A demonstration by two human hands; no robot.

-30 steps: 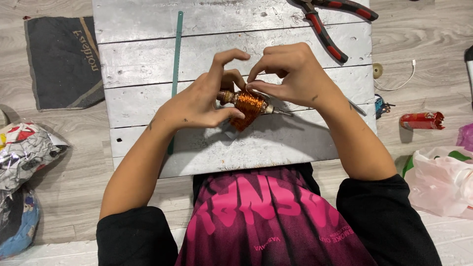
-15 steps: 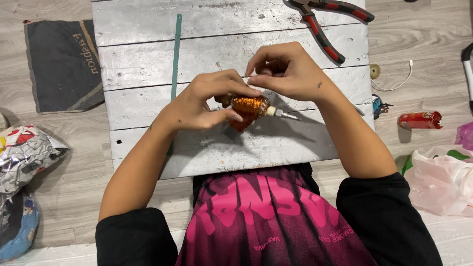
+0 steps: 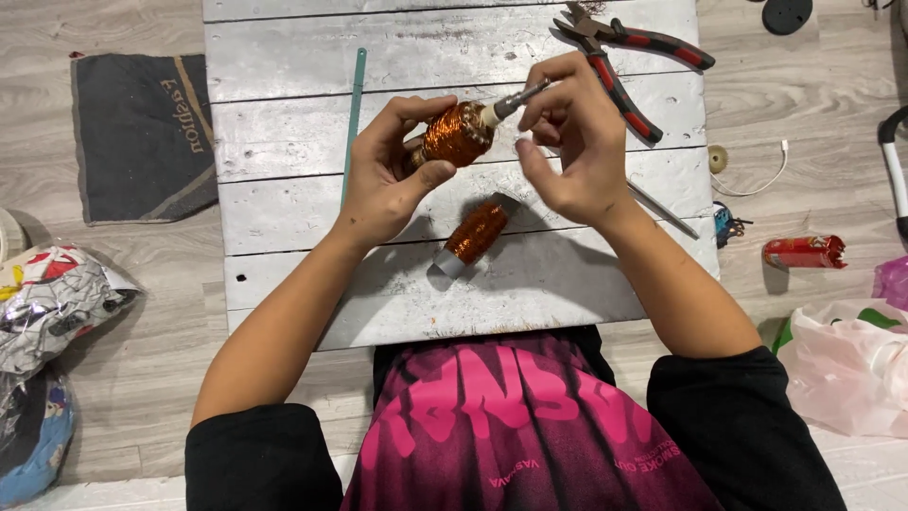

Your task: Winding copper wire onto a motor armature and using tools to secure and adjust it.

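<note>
Two copper-wound armatures: left hand fingers clamp one, right hand pinches its shaft.

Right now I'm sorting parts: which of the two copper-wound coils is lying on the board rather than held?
The lower copper coil, lying tilted on the white plank board with neither hand touching it. The other coil is gripped in the left hand, above it.
</note>
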